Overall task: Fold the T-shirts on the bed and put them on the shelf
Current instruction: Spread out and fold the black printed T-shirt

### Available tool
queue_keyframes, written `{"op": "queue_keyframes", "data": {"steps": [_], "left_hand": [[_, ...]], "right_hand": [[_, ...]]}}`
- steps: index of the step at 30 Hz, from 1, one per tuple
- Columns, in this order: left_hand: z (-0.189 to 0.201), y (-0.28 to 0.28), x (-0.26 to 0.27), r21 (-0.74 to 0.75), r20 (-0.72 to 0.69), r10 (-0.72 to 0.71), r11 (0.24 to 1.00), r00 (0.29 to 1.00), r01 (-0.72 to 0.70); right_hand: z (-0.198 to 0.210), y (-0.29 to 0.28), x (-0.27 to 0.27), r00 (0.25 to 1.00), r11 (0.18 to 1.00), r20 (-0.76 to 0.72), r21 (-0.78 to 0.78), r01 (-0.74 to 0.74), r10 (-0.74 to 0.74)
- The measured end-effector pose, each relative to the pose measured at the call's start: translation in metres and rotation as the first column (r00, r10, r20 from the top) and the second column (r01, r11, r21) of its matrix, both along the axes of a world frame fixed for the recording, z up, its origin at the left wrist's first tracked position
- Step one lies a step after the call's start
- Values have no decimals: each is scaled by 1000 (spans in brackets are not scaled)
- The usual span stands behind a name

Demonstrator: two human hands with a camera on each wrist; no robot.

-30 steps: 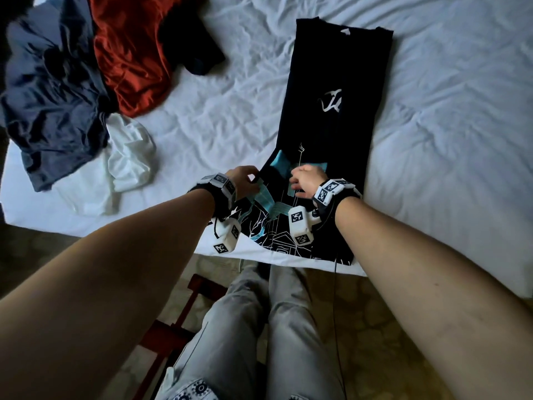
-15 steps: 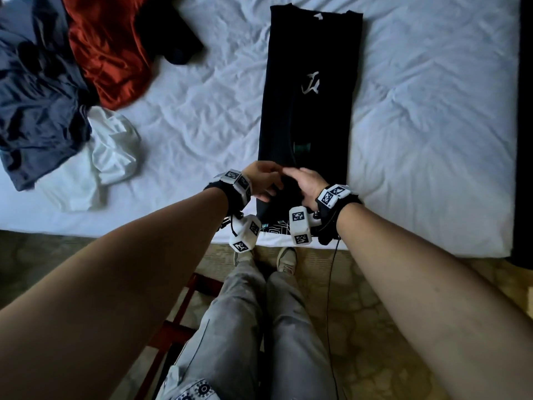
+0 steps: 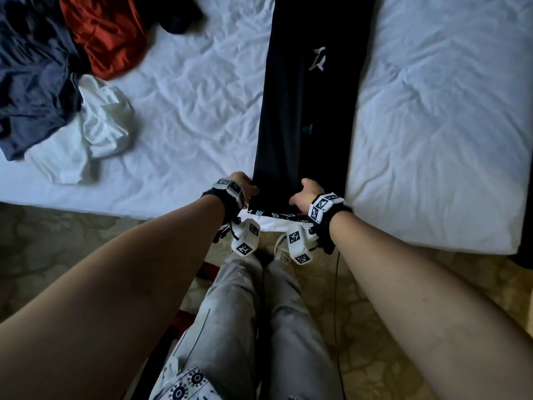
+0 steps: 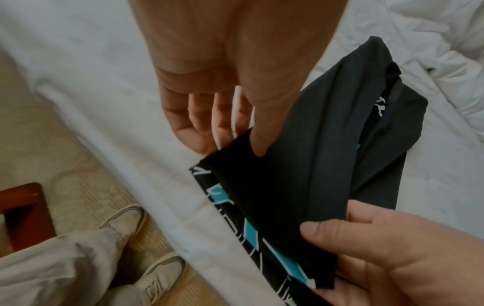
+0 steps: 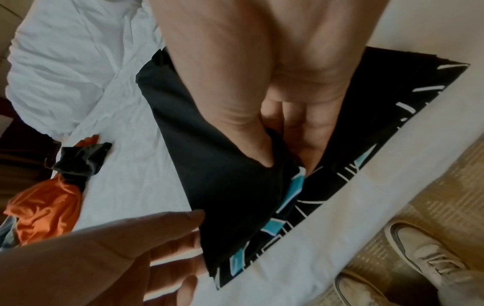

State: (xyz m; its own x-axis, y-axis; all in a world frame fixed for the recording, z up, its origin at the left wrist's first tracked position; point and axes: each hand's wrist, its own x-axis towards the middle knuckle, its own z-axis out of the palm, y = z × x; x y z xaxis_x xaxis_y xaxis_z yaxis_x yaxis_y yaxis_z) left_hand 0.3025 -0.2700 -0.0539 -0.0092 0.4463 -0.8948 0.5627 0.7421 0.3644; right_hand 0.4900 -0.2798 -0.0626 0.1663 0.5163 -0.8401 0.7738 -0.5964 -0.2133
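Note:
A black T-shirt [image 3: 305, 111] lies on the white bed [image 3: 187, 111], folded lengthwise into a long strip, with its neck end far from me. Its teal and white print shows only at the near hem by the bed's edge. My left hand [image 3: 243, 187] pinches the left corner of the top layer at that hem, thumb on top of the T-shirt [image 4: 327, 155] and fingers beneath. My right hand [image 3: 305, 194] pinches the same layer further right, thumb and fingers closed on the T-shirt [image 5: 222, 176].
A heap of unfolded clothes lies at the bed's far left: a navy shirt [image 3: 31, 82], a red-orange shirt [image 3: 106, 36], a white shirt [image 3: 92, 134] and a dark garment [image 3: 178, 15]. My legs [image 3: 259, 327] stand against the bed's edge, with a wooden frame [image 4: 23, 213] on the floor.
The side flap has come down over the teal print. Both hands slid back to the near hem and spread apart to its corners. The head view has tilted down.

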Motion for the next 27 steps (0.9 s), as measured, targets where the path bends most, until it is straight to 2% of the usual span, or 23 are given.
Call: {"op": "queue_keyframes", "data": {"steps": [4,7,9,11,13,16,19,21,23,25,27], "left_hand": [[-4,-10,-1,-19,-118,-170,986,978,169],[-6,-16,-3,-43,-162,-192,981,968,187],[-6,-18,-1,-41,-167,-152,988,974,147],[-9,-21,1,1,-161,-63,998,985,65],[-17,-25,2,3,-126,94,996,988,-94],[-13,-32,6,-75,-37,369,926,929,-371],[-16,-39,7,-148,-27,485,863,874,-483],[-36,-46,4,-253,7,506,836,863,-488],[-57,-54,3,-310,24,548,799,836,-515],[-40,-58,15,-342,43,602,759,797,-555],[-17,-60,30,-311,65,651,734,757,-604]], "right_hand": [[-5,-6,5,996,996,16,22,-91,91],[-6,-9,7,993,992,-2,43,-119,119],[-5,-13,11,997,996,-43,70,-55,58],[-2,-18,17,992,989,-98,115,88,-77],[5,-21,25,975,959,-110,189,211,-193],[10,-17,44,965,923,-49,282,261,-258],[11,-19,67,925,878,22,323,353,-380],[12,-24,80,897,868,47,279,412,-441],[9,-31,86,888,873,-3,179,453,-460],[2,-39,89,859,855,-50,84,512,-510],[-1,-44,89,765,772,-126,-13,636,-632]]}}
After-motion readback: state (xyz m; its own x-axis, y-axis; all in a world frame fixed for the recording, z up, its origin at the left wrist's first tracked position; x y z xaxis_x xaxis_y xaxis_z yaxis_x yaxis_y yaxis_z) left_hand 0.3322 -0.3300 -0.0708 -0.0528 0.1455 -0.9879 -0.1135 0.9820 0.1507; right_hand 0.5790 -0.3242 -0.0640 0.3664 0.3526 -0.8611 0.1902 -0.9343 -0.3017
